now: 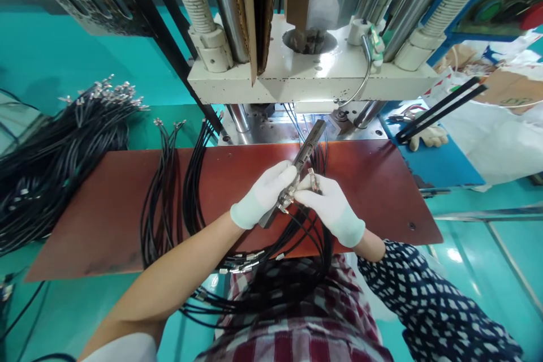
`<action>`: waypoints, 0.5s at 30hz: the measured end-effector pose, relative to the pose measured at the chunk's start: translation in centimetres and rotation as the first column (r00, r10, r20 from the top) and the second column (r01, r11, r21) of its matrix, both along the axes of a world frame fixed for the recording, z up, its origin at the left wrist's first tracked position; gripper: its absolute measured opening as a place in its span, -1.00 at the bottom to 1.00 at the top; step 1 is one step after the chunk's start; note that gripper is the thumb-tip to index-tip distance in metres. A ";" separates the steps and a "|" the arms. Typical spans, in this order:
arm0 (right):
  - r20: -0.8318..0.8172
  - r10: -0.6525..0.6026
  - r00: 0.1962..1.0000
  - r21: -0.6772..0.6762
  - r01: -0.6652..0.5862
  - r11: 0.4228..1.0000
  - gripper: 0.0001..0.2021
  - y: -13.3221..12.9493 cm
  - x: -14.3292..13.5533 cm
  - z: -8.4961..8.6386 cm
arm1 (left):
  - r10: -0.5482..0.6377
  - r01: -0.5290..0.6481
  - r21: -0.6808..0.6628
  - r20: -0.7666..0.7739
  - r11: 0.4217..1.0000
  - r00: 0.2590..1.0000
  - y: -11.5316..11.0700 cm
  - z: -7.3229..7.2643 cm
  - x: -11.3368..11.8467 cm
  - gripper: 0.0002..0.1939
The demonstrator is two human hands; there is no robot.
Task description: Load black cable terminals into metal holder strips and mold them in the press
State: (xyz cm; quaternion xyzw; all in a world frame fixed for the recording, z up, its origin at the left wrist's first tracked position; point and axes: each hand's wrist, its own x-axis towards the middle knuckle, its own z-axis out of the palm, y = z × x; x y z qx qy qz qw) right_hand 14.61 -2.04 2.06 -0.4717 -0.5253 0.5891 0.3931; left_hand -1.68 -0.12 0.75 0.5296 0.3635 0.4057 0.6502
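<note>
My left hand (263,193), in a white glove, is closed around a dark slotted metal bar (311,141) that slants up and away from me. Metal cable connectors (285,199) sit at the bar's near part, with thin black cables running from them toward me. Close against the bar, my gloved right hand (333,208) pinches a cable connector (314,181) between thumb and fingers. Part of that connector is hidden by the fingers. A loose loop of black cables (292,294) hangs over my lap below both hands.
A press (314,87) with steel columns stands behind the reddish-brown board (373,192). Two cable bundles (161,198) lie across the board's left part, beside a large cable heap (72,158). At right, a glove (430,137) rests on a blue surface near black bars (441,110).
</note>
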 end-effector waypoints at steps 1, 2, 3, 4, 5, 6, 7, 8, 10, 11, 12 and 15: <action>0.004 -0.006 1.000 0.002 0.006 1.000 -0.85 0.0 -0.2 0.1 | 0.013 -0.013 -0.004 -0.004 1.000 1.000 0.0 0.0 0.1 -0.58; 0.006 -0.007 1.000 -0.005 0.007 1.000 -0.85 0.0 -0.3 0.1 | 0.022 -0.023 -0.003 -0.010 1.000 1.000 -0.1 0.0 0.1 -0.59; 0.004 -0.004 1.000 -0.015 0.004 1.000 -0.85 0.0 -0.4 0.2 | 0.027 -0.026 0.003 -0.017 1.000 1.000 -0.1 0.0 0.2 -0.59; 0.001 0.006 1.000 -0.027 -0.006 1.000 -0.85 0.0 -0.5 0.3 | 0.027 -0.026 0.015 -0.029 1.000 0.999 -0.2 0.0 0.3 -0.59; 0.000 0.021 1.000 -0.041 -0.021 0.999 -0.86 0.1 -0.6 0.3 | 0.037 -0.035 0.033 -0.053 0.999 0.998 -0.3 0.0 0.4 -0.60; 0.005 0.033 0.999 -0.050 -0.032 0.998 -0.86 0.1 -0.6 0.3 | 0.062 -0.056 0.064 -0.100 0.996 0.993 -0.4 0.0 0.5 -0.61; 0.020 0.035 0.999 -0.052 -0.034 0.998 -0.88 0.1 -0.6 0.2 | 0.100 -0.082 0.108 -0.172 0.991 0.980 -0.6 0.1 0.6 -0.62; 0.044 0.034 0.998 -0.048 -0.032 0.998 -0.90 0.2 -0.6 0.0 | 0.148 -0.108 0.163 -0.261 0.981 0.954 -0.7 0.1 0.6 -0.65; 0.097 0.018 0.995 -0.027 -0.016 1.000 -0.91 0.2 -0.5 -0.2 | 0.250 -0.136 0.284 -0.417 0.949 0.874 -1.0 0.2 0.6 -0.69; 0.118 0.010 0.993 -0.013 -0.008 1.000 -0.90 0.1 -0.4 -0.3 | 0.286 -0.135 0.332 -0.462 0.933 0.839 -1.0 0.4 0.6 -0.70; 0.127 0.010 0.992 -0.001 -0.010 1.000 -0.89 0.0 -0.3 -0.4 | 0.299 -0.128 0.358 -0.478 0.925 0.826 -1.1 0.5 0.6 -0.70; 0.113 0.020 0.993 0.034 -0.024 0.999 -0.84 -0.3 -0.1 -0.4 | 0.213 -0.121 0.261 -0.359 0.958 0.908 -0.8 0.8 0.4 -0.65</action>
